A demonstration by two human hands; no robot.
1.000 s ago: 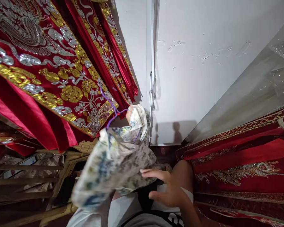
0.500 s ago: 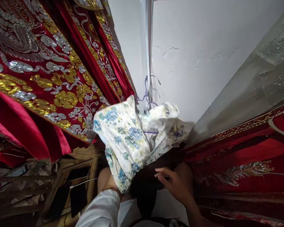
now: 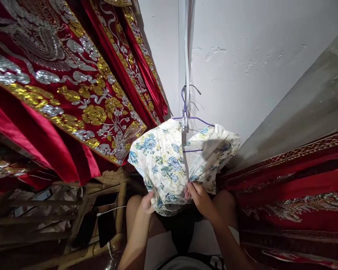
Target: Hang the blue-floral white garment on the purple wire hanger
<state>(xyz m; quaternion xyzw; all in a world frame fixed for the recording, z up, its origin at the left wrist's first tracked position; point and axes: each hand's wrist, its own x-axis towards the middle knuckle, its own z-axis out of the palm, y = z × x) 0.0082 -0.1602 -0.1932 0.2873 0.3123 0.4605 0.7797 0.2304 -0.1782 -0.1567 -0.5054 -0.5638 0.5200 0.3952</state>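
A white short-sleeved shirt [image 3: 169, 165] with blue flowers hangs on a purple wire hanger [image 3: 200, 120], its front parted at the neck. My right hand [image 3: 198, 193] pinches the front edge of the shirt near the bottom, thumb and fingers pressed together on the cloth. At the shirt's lower left side, my left hand [image 3: 148, 203] holds the edge of the fabric. Its thumb shows, while the other fingers are mostly hidden and slightly blurred.
Red cloth with gold and silver sequins [image 3: 94, 112] hangs at the left. More red embroidered fabric [image 3: 293, 187] is at the right. A bamboo rack [image 3: 119, 210] at lower left carries dark phones [image 3: 106, 228] and a white cable [image 3: 112, 210]. Behind stands a white wall [image 3: 242, 45].
The left hand has come out from under the shirt's left part, which now hangs down flat on the hanger. My right hand has moved up and taken hold of the front edge.
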